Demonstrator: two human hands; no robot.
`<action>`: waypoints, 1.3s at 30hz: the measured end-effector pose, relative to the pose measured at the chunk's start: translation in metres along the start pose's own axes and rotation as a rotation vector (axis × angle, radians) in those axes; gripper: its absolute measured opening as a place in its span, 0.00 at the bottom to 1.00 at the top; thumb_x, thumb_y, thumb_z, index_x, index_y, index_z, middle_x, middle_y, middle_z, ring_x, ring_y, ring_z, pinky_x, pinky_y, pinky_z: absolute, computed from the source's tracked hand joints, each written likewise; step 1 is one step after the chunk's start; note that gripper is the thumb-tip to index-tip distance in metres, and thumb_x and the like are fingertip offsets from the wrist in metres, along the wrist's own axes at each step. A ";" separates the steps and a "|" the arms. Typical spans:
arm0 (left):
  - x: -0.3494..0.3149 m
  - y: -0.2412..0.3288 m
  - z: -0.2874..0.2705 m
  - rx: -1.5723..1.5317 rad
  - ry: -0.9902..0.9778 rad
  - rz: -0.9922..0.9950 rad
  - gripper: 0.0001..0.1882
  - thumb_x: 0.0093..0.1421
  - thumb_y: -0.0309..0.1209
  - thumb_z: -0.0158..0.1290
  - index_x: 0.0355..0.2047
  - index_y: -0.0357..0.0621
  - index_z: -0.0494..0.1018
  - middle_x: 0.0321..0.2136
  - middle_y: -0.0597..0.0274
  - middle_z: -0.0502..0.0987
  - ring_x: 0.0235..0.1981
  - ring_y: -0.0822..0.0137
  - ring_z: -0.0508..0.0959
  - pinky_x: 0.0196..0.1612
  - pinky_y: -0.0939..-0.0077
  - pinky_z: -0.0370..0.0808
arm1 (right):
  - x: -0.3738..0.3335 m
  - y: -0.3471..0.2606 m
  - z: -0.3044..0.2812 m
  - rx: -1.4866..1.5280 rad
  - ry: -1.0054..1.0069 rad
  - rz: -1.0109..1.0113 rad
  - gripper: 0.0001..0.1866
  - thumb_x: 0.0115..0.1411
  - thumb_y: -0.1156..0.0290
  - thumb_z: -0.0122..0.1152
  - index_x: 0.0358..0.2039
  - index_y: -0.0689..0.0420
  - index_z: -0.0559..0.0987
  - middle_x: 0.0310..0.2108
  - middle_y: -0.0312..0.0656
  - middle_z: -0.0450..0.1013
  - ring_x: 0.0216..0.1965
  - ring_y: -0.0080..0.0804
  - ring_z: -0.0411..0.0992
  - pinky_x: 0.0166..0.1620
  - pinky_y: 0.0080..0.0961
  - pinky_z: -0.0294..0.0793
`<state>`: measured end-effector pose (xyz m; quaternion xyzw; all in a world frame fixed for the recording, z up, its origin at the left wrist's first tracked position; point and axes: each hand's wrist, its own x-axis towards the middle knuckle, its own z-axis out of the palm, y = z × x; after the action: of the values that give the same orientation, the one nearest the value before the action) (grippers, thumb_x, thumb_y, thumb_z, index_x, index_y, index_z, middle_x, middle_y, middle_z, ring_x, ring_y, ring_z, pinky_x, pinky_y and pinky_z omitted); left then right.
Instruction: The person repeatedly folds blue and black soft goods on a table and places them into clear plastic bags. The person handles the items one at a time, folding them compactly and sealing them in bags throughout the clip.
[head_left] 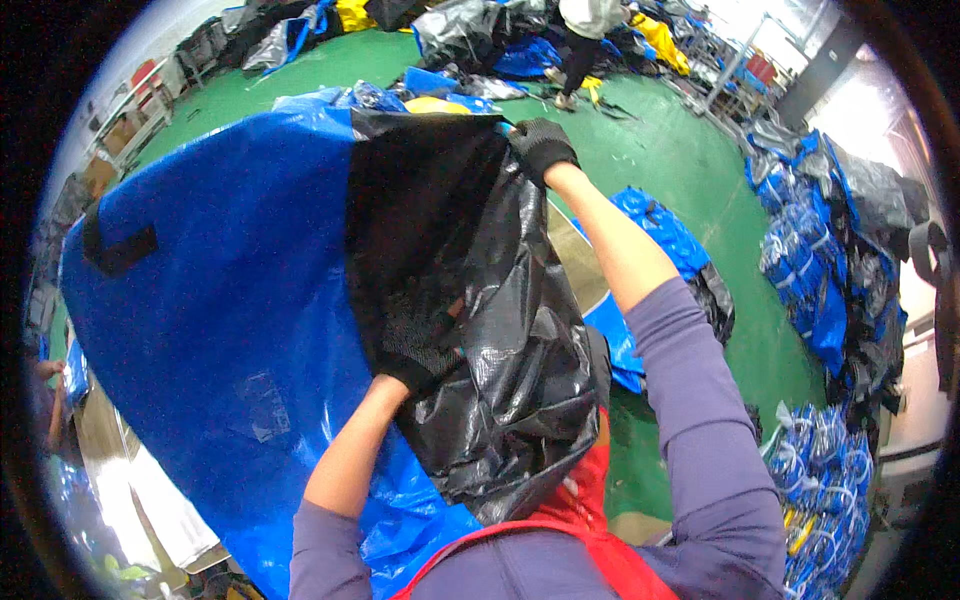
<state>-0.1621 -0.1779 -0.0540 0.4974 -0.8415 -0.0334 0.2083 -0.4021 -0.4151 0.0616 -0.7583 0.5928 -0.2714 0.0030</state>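
Observation:
A large sheet of tarpaulin spreads before me, with a blue panel [240, 260] on the left and a black panel [420, 190] beside it. The black part folds over on the right into a crumpled, shiny piece [530, 340]. My right hand [542, 148], in a black knit glove, is closed on the far right corner of the black tarpaulin. Lower down, my left hand [420, 345], gloved alike, lies on the black panel next to the crumpled fold. Its fingers look stretched out, though dark on dark. A small dark patch [122, 250] marks the blue panel's left edge.
Blue and black tarpaulin pieces [660, 240] lie on the green floor [765, 330] to the right. Tied blue bundles [825, 490] are stacked at the lower right. A person [585, 40] stands at the back among heaps. Another person's arm [55, 410] shows at the left edge.

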 end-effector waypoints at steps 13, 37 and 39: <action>-0.013 0.049 0.027 -0.072 0.002 0.107 0.36 0.60 0.55 0.45 0.62 0.45 0.60 0.62 0.42 0.57 0.67 0.46 0.49 0.67 0.44 0.37 | -0.201 -0.014 -0.120 0.602 -0.510 0.569 0.17 0.59 0.56 0.61 0.35 0.59 0.81 0.23 0.42 0.75 0.25 0.25 0.71 0.29 0.24 0.70; -0.023 0.145 0.069 -0.143 -0.109 0.298 0.46 0.48 0.59 0.54 0.64 0.53 0.57 0.64 0.47 0.54 0.67 0.45 0.50 0.65 0.37 0.37 | -0.257 -0.098 -0.216 0.134 -0.137 -0.146 0.20 0.49 0.58 0.71 0.35 0.60 0.77 0.28 0.46 0.75 0.30 0.38 0.77 0.36 0.30 0.75; -0.030 0.141 0.044 -0.335 -0.060 0.339 0.40 0.50 0.52 0.55 0.61 0.51 0.61 0.62 0.47 0.58 0.65 0.44 0.54 0.65 0.39 0.43 | -0.233 -0.136 -0.164 0.358 -0.456 -0.481 0.23 0.53 0.53 0.64 0.43 0.57 0.78 0.39 0.51 0.76 0.40 0.49 0.75 0.45 0.36 0.74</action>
<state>-0.2831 -0.0883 -0.0667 0.3062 -0.9015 -0.1519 0.2654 -0.3831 -0.1129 0.1503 -0.9041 0.3252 -0.1880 0.2035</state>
